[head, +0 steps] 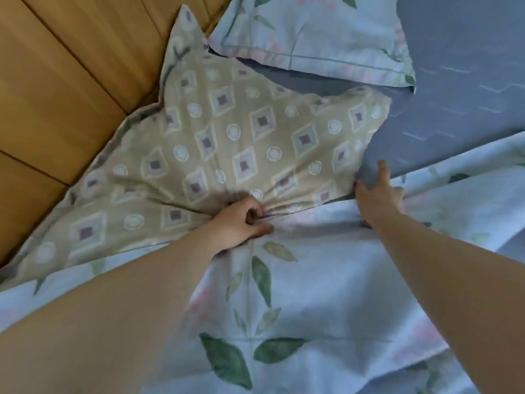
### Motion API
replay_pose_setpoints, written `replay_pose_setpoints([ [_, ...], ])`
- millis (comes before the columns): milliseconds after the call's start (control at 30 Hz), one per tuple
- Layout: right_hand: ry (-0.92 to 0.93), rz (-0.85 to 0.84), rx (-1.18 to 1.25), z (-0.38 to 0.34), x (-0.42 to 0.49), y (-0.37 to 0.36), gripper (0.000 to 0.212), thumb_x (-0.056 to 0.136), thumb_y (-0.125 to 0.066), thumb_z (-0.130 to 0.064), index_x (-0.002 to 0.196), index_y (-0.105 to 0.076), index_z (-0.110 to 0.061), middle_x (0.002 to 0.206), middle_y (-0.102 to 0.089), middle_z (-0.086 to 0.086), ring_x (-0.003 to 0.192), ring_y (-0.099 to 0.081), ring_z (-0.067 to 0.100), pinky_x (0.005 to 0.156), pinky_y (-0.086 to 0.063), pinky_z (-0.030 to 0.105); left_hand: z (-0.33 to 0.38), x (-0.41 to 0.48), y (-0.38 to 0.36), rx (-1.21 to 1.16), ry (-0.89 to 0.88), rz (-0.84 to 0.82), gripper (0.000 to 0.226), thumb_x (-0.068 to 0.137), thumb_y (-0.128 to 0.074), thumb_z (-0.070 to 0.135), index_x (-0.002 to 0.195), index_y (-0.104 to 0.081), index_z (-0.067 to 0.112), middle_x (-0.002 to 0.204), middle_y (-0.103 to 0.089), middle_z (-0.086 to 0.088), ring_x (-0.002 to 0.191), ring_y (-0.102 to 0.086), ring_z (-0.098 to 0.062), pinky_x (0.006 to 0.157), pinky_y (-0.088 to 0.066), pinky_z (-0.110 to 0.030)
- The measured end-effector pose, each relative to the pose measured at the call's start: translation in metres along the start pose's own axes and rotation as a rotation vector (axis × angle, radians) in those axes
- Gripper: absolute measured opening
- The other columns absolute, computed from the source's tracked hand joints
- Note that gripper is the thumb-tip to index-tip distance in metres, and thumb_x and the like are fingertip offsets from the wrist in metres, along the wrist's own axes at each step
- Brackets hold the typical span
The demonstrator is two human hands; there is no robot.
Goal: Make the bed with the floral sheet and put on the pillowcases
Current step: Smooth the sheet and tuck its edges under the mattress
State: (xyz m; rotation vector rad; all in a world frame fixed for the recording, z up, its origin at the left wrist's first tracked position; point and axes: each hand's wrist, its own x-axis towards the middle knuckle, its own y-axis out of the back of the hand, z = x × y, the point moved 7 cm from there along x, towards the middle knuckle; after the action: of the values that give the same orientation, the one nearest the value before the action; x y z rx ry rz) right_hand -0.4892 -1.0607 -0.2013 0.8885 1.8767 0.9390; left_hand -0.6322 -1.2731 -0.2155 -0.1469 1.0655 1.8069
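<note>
Left hand (241, 223) fists the bunched edge of the beige pillow (227, 132), at the mattress (454, 95) left edge. Right hand (379, 196) at the pillow's corner, apparently pinching the floral pillowcase (284, 294) hem; blurry.

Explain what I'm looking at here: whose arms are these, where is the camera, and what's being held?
No machine here: a person works with bare hands, and the single picture comes from a camera worn on their head, looking down. The left hand grips the bunched edge of a beige pillow with diamond and circle print. The right hand is at that pillow's corner; its grip is unclear. Light blue floral fabric lies in front, a floral-cased pillow behind, on a blue quilted mattress.
</note>
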Motion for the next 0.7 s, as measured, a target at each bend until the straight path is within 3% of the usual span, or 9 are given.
replay_pose_setpoints([
  [100, -0.145, -0.035, 0.057, 0.021, 0.022, -0.016, 0.051, 0.098, -0.039, -0.032, 0.146, -0.026, -0.020, 0.140, -0.038, 0.026, 0.131, -0.033, 0.041, 0.103, -0.033, 0.046, -0.010, 0.018, -0.009, -0.038, -0.016, -0.029, 0.029, 0.082, -0.070, 0.032, 0.095, -0.047, 0.019, 0.072, -0.042, 0.008, 0.063, -0.039, -0.002, 0.056, -0.032, -0.011],
  [267, -0.248, 0.057, 0.111, 0.031, 0.023, -0.011, 0.041, 0.092, -0.047, -0.013, 0.129, -0.042, 0.004, 0.132, -0.047, 0.029, 0.124, -0.046, 0.042, 0.098, -0.040, 0.042, -0.015, 0.025, -0.014, -0.056, -0.060, -0.041, 0.028, 0.083, -0.069, 0.031, 0.092, -0.045, 0.019, 0.070, -0.041, 0.007, 0.062, -0.038, -0.004, 0.061, -0.033, -0.017],
  [400, -0.236, 0.175, 0.168, 0.030, 0.008, 0.009, 0.031, 0.089, -0.044, 0.001, 0.119, -0.052, -0.002, 0.121, -0.057, 0.024, 0.117, -0.050, 0.037, 0.092, -0.042, 0.037, -0.013, 0.024, -0.017, -0.044, -0.080, -0.022, 0.034, 0.083, -0.067, 0.036, 0.092, -0.040, 0.019, 0.072, -0.039, 0.008, 0.066, -0.039, -0.010, 0.063, -0.034, -0.024],
  [500, -0.215, 0.282, 0.250, 0.020, -0.008, 0.033, 0.033, 0.090, -0.041, -0.001, 0.119, -0.056, -0.008, 0.122, -0.059, 0.018, 0.116, -0.051, 0.033, 0.086, -0.041, 0.031, -0.009, 0.014, -0.017, -0.006, -0.053, -0.029, 0.048, 0.076, -0.067, 0.054, 0.096, -0.038, 0.021, 0.073, -0.039, 0.011, 0.071, -0.041, -0.013, 0.068, -0.034, -0.028],
  [567, -0.221, 0.362, 0.335, 0.004, -0.020, 0.050, 0.033, 0.091, -0.041, -0.004, 0.119, -0.058, -0.011, 0.123, -0.059, 0.015, 0.116, -0.053, 0.031, 0.074, -0.037, 0.023, -0.005, 0.002, -0.013, 0.028, -0.037, -0.115, 0.051, 0.075, -0.065, 0.059, 0.097, -0.037, 0.022, 0.073, -0.042, 0.010, 0.066, -0.042, -0.009, 0.063, -0.034, -0.028],
  [633, -0.195, 0.405, 0.394, -0.022, -0.028, 0.064, 0.034, 0.090, -0.041, -0.003, 0.116, -0.060, -0.013, 0.120, -0.061, 0.013, 0.111, -0.054, 0.030, 0.068, -0.034, 0.019, 0.006, -0.009, -0.002, 0.121, -0.083, -0.200, 0.039, 0.083, -0.061, 0.051, 0.093, -0.040, 0.020, 0.074, -0.044, 0.007, 0.063, -0.043, -0.008, 0.056, -0.033, -0.026],
  [700, -0.118, 0.376, 0.463, -0.065, -0.031, 0.070, 0.031, 0.086, -0.041, -0.003, 0.101, -0.062, -0.020, 0.099, -0.063, 0.003, 0.096, -0.054, 0.027, 0.070, -0.040, 0.025, 0.014, -0.018, 0.021, 0.140, -0.151, -0.183, 0.030, 0.090, -0.056, 0.040, 0.076, -0.040, 0.019, 0.072, -0.042, 0.005, 0.064, -0.043, -0.013, 0.053, -0.029, -0.023],
])
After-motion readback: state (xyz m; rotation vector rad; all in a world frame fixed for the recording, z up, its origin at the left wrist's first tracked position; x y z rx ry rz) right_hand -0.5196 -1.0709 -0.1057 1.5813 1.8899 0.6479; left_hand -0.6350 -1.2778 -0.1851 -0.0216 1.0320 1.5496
